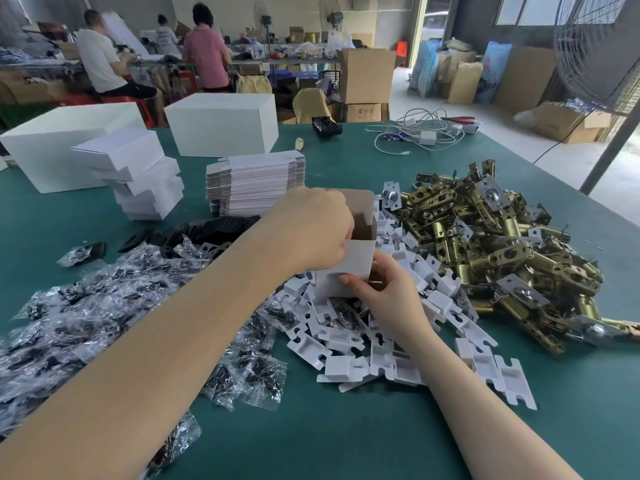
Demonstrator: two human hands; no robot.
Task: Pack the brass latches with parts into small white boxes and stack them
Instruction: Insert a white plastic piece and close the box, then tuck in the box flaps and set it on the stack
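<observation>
I hold a small white box (349, 265) upright over the table, its top flap open at the far side. My left hand (311, 230) curls over the box's open top, fingers at its rim. My right hand (384, 289) grips the box's lower near side, thumb on its front face. A heap of brass latches (491, 251) lies to the right. White plastic inserts (374, 334) are piled under and in front of the box. Clear bags of dark screws (104, 306) spread out at the left. Closed small boxes (138, 174) are stacked at the back left.
A stack of flat unfolded box blanks (256, 181) sits behind my left hand. Two large white cartons (221, 123) stand at the back of the green table (329, 427). Cables and chargers (422, 133) lie at the far right. A fan (595, 53) stands at the right. People work beyond.
</observation>
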